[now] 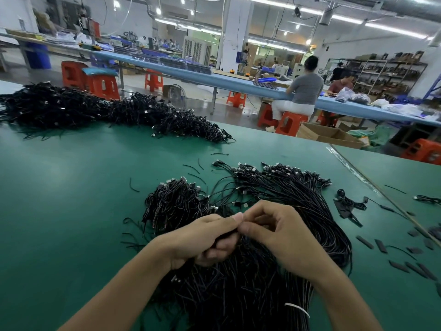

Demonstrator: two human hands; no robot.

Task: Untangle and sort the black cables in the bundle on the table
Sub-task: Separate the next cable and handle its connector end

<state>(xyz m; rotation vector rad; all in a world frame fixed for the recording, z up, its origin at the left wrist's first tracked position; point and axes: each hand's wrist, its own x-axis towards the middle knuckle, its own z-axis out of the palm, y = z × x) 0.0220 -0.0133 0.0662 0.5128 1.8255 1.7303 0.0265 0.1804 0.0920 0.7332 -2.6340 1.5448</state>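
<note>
A big bundle of black cables (238, 287) lies on the green table (71, 199) right in front of me, bound near its lower end by a white tie (297, 309). Its plug ends (286, 173) fan out toward the far right. A smaller tangled clump of cables (174, 204) sits to the left of it. My left hand (202, 237) grips a handful of cables from the bundle, fingers curled under them. My right hand (276, 230) meets it thumb to thumb and pinches a cable strand there.
A long heap of black cables (107, 111) runs along the table's far left. Short black strips (381, 247) and loose cable bits lie to the right, near a seam with the adjoining table (372, 185). Beyond the table's edge are orange stools, cardboard boxes and seated people.
</note>
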